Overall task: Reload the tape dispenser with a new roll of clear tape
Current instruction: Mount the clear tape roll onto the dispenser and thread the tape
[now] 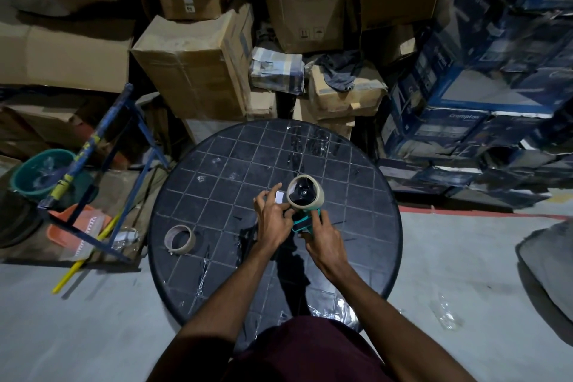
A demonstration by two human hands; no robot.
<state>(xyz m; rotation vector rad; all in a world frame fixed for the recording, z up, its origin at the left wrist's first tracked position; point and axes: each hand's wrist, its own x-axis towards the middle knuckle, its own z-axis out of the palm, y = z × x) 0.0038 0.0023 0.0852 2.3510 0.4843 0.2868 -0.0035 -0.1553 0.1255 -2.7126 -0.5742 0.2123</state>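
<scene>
Dispenser (305,219): teal plastic frame, held above the centre of the round tabletop (217,170). The right hand (324,245) has its fingers wrapped round the handle. A roll (305,194) of clear tape on a pale core sits on the dispenser's black hub, open face toward the camera.

The left hand (273,220) works at the frame just beside the roll, thumb and forefinger pinched near a small white tab (279,197); whether they grip the tape end cannot be told.

A second ring (179,237), brownish and apparently a spent core, lies flat on the tabletop's left side, well apart.

Handling, as judged: the dispenser is light and rigid, best held by the handle. The roll is stiff and should be held by its outer face. Loose tape is thin, sticky and easily folded on itself; the cutter edge is likely sharp.
</scene>
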